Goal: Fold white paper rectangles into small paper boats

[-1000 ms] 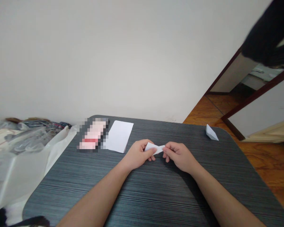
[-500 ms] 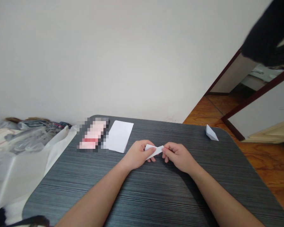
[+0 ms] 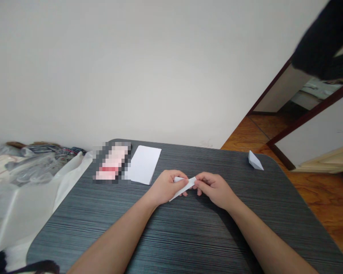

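Note:
A small folded piece of white paper [image 3: 185,186] is held between both hands over the dark table. My left hand [image 3: 167,187] pinches it with the thumb on top and the fingers beneath, hiding part of it. At its right-hand tip, my right hand [image 3: 213,187] grips the paper between thumb and forefinger. A flat stack of white paper [image 3: 145,164] lies beyond my left hand. Near the far right corner of the table rests a folded white paper shape [image 3: 255,160] with pointed ends.
The dark wood-grain table [image 3: 171,239] stands against a pale wall [image 3: 160,76]. A blurred-out pink and black object [image 3: 112,161] lies left of the paper stack. Plastic bags and cloth [image 3: 37,167] are heaped beyond the left edge. Wooden floor [image 3: 328,198] shows at right.
The folded paper has shifted slightly down and left between my fingers, and its lower end now sticks out below my left thumb. The hands have barely moved.

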{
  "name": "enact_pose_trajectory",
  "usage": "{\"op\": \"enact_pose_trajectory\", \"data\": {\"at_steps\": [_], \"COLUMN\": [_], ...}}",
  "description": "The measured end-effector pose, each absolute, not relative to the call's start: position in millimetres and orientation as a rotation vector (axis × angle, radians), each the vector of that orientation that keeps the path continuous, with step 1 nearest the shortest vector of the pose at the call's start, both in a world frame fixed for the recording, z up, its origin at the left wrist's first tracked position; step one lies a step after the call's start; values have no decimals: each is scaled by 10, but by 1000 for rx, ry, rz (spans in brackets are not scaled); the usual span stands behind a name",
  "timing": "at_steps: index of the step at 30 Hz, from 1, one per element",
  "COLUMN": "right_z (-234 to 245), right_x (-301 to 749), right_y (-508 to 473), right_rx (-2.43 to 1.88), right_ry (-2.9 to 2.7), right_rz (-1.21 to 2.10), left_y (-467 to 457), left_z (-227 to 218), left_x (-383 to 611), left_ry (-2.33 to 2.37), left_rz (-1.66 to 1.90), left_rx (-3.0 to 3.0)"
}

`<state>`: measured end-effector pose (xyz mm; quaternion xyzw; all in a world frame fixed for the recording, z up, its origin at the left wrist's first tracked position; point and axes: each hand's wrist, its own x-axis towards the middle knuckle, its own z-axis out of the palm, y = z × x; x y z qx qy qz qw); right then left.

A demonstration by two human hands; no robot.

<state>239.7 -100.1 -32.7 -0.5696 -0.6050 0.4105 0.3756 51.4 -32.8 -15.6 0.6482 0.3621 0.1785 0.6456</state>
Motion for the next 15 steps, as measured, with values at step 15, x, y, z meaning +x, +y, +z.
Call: {"op": "enact_pose_trajectory", "data": {"at_steps": [15], "right_z": [-341], "right_x": [2414], "right_y": [-1011], "right_rx": [-1306], "right_ry": [-1568], "right_rz": [1016], "left_y": [-325], "left_z": [-155], "left_x": [505], "left_ry": [790], "left_rz": [447], "left_rx": [1407]}}
